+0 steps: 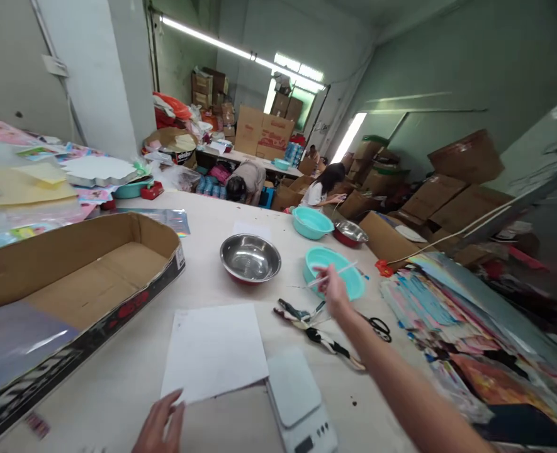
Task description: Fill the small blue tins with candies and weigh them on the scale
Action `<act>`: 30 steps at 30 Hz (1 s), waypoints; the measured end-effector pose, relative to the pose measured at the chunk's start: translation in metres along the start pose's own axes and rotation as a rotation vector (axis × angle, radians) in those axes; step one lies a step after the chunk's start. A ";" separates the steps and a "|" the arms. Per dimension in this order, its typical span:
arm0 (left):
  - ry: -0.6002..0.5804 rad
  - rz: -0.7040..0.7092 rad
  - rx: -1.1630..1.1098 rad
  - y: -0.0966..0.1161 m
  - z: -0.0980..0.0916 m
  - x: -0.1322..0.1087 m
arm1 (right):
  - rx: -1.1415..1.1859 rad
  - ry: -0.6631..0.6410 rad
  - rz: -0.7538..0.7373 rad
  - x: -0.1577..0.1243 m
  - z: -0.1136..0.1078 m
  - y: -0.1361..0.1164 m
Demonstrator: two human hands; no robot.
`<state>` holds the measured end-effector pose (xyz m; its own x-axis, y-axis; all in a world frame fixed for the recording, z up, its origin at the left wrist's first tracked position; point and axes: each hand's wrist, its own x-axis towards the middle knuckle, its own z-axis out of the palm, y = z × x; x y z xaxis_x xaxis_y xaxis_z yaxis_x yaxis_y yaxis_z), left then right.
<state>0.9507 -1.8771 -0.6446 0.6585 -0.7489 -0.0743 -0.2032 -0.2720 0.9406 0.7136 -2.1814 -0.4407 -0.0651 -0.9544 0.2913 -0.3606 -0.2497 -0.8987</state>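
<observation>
Crosswise, a white stick (pixel 347 268) sits clamped in right-hand fingers (pixel 323 277), left-hand fingers (pixel 163 406) apart by paper (pixel 216 352).

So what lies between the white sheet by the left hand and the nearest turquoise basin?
Part of a twisted multicoloured strip lies between the sheet and the basin, in the head view.

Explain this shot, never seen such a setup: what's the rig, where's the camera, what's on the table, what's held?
There's no machine: a person works with two bare hands, filmed by one camera worn on their head, looking forward and down. The right hand holds a thin white stick, too blurred to identify, by the nearer turquoise basin. The left hand is at the near corner of a white paper sheet. Also on the worktable: a digital scale, steel bowl, braided strand, scissors and shallow cardboard box.
</observation>
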 end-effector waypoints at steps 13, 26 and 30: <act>-0.430 -0.507 -0.431 0.056 0.014 -0.031 | 0.371 -0.788 0.644 -0.267 0.091 0.056; -0.186 -0.441 -0.037 -0.006 -0.028 0.011 | 0.298 -0.487 0.555 -0.177 0.100 0.090; -0.102 -0.287 0.155 -0.030 -0.053 0.047 | 0.176 -0.400 0.482 -0.176 0.115 0.090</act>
<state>1.0257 -1.8718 -0.6592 0.6308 -0.6826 -0.3690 -0.1326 -0.5634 0.8155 0.8000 -2.0543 -0.6105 0.1825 -0.9449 -0.2717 -0.2177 0.2306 -0.9484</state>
